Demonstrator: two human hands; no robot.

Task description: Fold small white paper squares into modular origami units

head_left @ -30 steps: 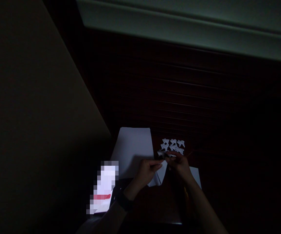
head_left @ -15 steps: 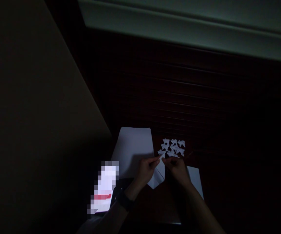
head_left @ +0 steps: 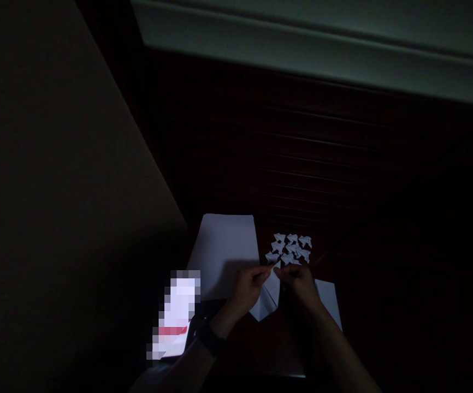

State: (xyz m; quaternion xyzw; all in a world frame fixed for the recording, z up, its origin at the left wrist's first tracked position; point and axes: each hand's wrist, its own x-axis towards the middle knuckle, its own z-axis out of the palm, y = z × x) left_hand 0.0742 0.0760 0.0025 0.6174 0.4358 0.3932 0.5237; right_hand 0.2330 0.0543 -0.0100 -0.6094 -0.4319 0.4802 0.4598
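Note:
A partly folded sheet of white paper (head_left: 270,297) is held up over the dark table between my two hands. My left hand (head_left: 249,285), with a dark band on its wrist, pinches the sheet's upper left edge. My right hand (head_left: 299,279) grips the upper right corner between thumb and finger. The fingertips of both hands almost meet at the top of the sheet. Creases run across its lower part, which hangs to a point. Just beyond my fingers lie several small folded paper figures (head_left: 291,247) in rows.
A stack of white paper (head_left: 228,234) lies at the back left. In front of it is a lit phone (head_left: 175,322), its screen blurred out. Another white sheet (head_left: 330,300) lies by my right forearm. Dark slatted panelling (head_left: 302,164) rises behind, and a plain wall (head_left: 56,191) is on the left.
Both hands have shifted slightly down with the folded sheet, and its lower point sits a little lower. Everything else stays where it was.

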